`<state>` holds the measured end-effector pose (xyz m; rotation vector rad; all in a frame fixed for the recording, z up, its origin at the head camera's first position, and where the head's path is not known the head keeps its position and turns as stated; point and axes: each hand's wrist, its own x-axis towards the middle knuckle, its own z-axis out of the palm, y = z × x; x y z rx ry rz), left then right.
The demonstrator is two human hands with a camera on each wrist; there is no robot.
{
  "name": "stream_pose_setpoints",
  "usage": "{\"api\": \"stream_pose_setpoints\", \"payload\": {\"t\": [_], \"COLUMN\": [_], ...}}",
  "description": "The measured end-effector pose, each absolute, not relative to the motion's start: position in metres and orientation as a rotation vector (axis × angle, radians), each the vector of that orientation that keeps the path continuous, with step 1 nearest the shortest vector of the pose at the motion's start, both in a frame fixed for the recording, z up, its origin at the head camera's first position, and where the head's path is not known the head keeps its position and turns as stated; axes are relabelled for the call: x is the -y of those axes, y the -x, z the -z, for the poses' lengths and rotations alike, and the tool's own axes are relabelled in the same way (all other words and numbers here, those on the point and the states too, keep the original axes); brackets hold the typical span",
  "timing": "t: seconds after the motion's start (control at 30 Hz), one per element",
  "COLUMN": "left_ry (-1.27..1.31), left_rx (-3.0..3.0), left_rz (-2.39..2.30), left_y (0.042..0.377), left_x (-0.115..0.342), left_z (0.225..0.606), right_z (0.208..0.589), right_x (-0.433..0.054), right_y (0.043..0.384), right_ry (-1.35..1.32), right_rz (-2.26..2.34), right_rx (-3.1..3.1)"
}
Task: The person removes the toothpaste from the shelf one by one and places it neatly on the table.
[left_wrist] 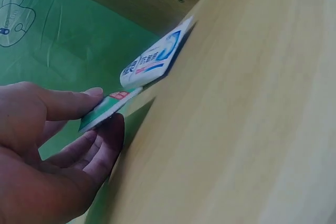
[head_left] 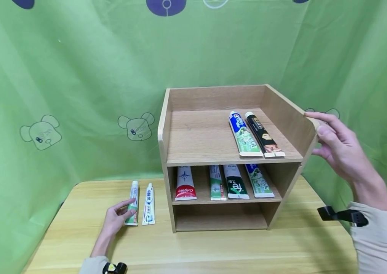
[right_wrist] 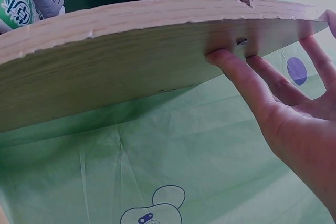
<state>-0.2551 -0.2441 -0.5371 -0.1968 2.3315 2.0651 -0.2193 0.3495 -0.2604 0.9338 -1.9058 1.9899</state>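
My left hand pinches a green-and-white toothpaste tube near its flat end, thumb on one face and fingers on the other. In the left wrist view, that flat end shows between thumb and fingers, tilted close over the table. A white-and-blue toothpaste tube lies just to its right. At the right, my right hand touches the upper front corner of a wooden shelf. Its outstretched fingers press against the outer face of the side panel.
On the top shelf lie a blue-and-green tube and a black tube. The middle shelf holds several tubes, including a red-and-white Colgate tube and a dark green one. Behind the table hangs a green curtain.
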Motion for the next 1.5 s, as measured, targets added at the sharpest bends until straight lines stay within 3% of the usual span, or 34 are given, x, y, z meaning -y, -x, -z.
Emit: {"api": "stream_pose_setpoints", "payload": {"t": [0.37,0.63,1.5], "left_ry": [0.151,0.127,0.093], "left_rx": [-2.453,-2.560,-2.827], "left_rz": [-1.951,-1.830,-1.585], "left_y": [0.2532,0.2509,0.2515], "left_x": [0.2384,0.2373,0.2404], "left_z": [0.5338,0.5324,0.5290], "right_z": [0.2609,0.2644,0.2618], "right_x": [-0.3492,-0.3513,-0.3468], "right_y": [0.2186,0.2240,0.2193], "right_ry": [-0.900,-1.044,-0.921], "right_rz": [-1.974,-2.060,-2.009], "right_rx": [1.905,1.837,1.872]}}
